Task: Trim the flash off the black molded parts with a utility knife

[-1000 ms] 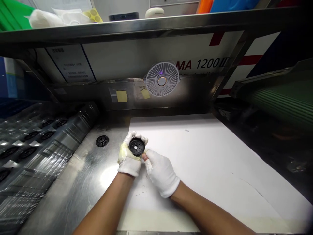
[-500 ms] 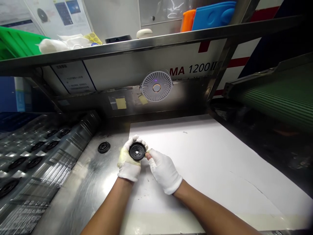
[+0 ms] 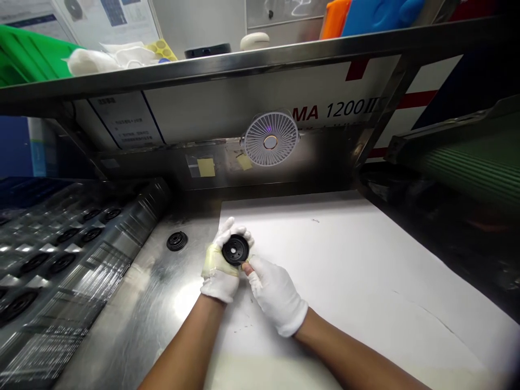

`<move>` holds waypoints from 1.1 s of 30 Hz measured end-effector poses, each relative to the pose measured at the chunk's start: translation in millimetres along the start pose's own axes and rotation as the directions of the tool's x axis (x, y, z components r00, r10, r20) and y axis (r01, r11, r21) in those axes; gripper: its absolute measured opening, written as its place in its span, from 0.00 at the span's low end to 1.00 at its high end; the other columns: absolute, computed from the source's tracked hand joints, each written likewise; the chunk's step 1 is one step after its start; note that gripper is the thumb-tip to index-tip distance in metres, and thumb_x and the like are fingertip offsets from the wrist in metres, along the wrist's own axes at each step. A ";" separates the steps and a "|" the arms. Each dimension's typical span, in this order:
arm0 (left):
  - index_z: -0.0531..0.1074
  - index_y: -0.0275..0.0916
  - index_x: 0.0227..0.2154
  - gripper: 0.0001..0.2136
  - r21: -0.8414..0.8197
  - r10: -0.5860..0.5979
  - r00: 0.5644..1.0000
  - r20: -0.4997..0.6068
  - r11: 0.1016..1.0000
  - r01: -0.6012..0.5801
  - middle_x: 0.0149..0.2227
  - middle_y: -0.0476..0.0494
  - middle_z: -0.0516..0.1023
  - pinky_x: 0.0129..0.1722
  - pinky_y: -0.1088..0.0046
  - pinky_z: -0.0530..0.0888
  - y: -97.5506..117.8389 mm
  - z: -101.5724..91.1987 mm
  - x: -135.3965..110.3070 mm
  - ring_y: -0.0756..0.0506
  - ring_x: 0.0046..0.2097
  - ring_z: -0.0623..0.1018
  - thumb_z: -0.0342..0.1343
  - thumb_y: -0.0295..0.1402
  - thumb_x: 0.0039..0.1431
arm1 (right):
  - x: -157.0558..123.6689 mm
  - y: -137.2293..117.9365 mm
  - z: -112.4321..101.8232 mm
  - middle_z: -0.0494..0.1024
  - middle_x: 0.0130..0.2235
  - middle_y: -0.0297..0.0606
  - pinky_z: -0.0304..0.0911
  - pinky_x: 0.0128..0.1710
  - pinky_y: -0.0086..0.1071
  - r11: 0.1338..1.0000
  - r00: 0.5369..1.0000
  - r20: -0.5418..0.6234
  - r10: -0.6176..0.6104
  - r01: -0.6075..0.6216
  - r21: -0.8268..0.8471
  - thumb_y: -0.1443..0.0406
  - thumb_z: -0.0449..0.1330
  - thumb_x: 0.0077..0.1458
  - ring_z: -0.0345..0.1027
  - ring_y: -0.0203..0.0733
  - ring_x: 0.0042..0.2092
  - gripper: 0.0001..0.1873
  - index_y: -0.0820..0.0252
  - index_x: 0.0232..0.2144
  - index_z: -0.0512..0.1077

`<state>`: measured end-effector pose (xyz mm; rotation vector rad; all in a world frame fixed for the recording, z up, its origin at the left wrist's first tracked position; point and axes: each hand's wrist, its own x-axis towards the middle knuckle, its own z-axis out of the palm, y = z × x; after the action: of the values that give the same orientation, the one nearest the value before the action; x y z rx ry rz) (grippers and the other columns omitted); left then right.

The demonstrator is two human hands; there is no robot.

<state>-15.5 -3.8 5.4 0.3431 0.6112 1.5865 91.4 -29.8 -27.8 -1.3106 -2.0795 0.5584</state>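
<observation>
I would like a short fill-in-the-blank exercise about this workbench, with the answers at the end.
The left hand holds a round part coloured ____.
The right hand wears a white ____.
In the picture, the white sheet lies to the ____ of the loose ribbed part.
Below the metal shelf is a round white ____.
Missing words: black; glove; right; fan.

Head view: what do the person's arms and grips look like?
Left grip: a white glove, pale yellow across the lower palm. Right grip: a white glove leaving the thumb tip uncovered. Both gloves end at the wrist; the forearms are bare, no sleeves visible.
</observation>
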 end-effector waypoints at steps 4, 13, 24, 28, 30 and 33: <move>0.68 0.34 0.42 0.15 -0.001 -0.166 0.984 0.066 0.986 0.167 0.33 0.39 0.71 0.35 0.61 0.71 5.7 -3.6 -1.6 0.43 0.35 0.73 0.50 0.28 0.49 | 3.0 6.8 -7.9 0.73 0.31 0.35 0.54 0.30 0.29 1.000 0.999 -0.027 0.027 -0.027 -0.004 0.63 0.43 0.62 0.65 0.39 0.32 0.14 0.58 0.32 0.66; 0.69 0.35 0.27 0.01 -0.156 -0.099 0.995 -0.025 0.983 0.094 0.24 0.48 0.67 0.31 0.72 0.71 0.1 -3.2 9.2 0.51 0.28 0.70 0.54 0.25 0.50 | -0.1 -3.8 -5.1 0.72 0.29 0.32 0.52 0.29 0.28 0.997 0.999 0.001 0.054 -0.053 -0.062 0.64 0.45 0.61 0.64 0.37 0.30 0.11 0.57 0.31 0.65; 0.70 0.33 0.36 0.11 -0.013 -0.162 0.986 0.043 0.987 0.162 0.29 0.41 0.70 0.33 0.63 0.72 5.7 -7.2 1.8 0.44 0.33 0.72 0.51 0.27 0.48 | 3.4 5.8 -10.0 0.72 0.30 0.33 0.52 0.29 0.28 0.996 0.997 -0.019 0.073 -0.074 -0.052 0.63 0.44 0.61 0.64 0.37 0.30 0.12 0.57 0.30 0.64; 0.70 0.34 0.29 0.03 -0.093 -0.132 0.991 0.004 0.987 0.132 0.25 0.47 0.67 0.32 0.70 0.71 2.7 -4.9 6.0 0.50 0.29 0.70 0.52 0.26 0.50 | 2.5 3.7 -7.7 0.71 0.27 0.31 0.50 0.27 0.29 0.989 0.997 -0.021 0.078 -0.080 -0.121 0.63 0.45 0.61 0.63 0.36 0.28 0.12 0.57 0.29 0.64; 0.69 0.34 0.28 0.02 -0.116 -0.084 0.996 0.005 0.990 0.084 0.25 0.48 0.67 0.33 0.72 0.71 0.1 -4.2 7.8 0.51 0.29 0.70 0.53 0.25 0.50 | 0.5 -0.3 -4.6 0.71 0.27 0.31 0.49 0.27 0.29 0.991 0.999 -0.009 0.049 -0.049 -0.125 0.63 0.45 0.61 0.63 0.36 0.28 0.11 0.57 0.29 0.64; 0.69 0.35 0.28 0.02 -0.133 0.014 1.000 0.013 0.991 -0.012 0.25 0.49 0.67 0.36 0.71 0.71 -2.8 -4.6 8.0 0.52 0.30 0.70 0.53 0.25 0.50 | -1.9 -4.9 -1.7 0.72 0.29 0.31 0.49 0.27 0.29 0.995 1.000 0.018 0.009 -0.007 -0.102 0.64 0.45 0.61 0.63 0.36 0.28 0.12 0.57 0.30 0.65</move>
<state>-16.7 3.3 -1.0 0.2592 0.4903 1.6268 90.1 -33.4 -23.9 -1.3758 -2.1431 0.4747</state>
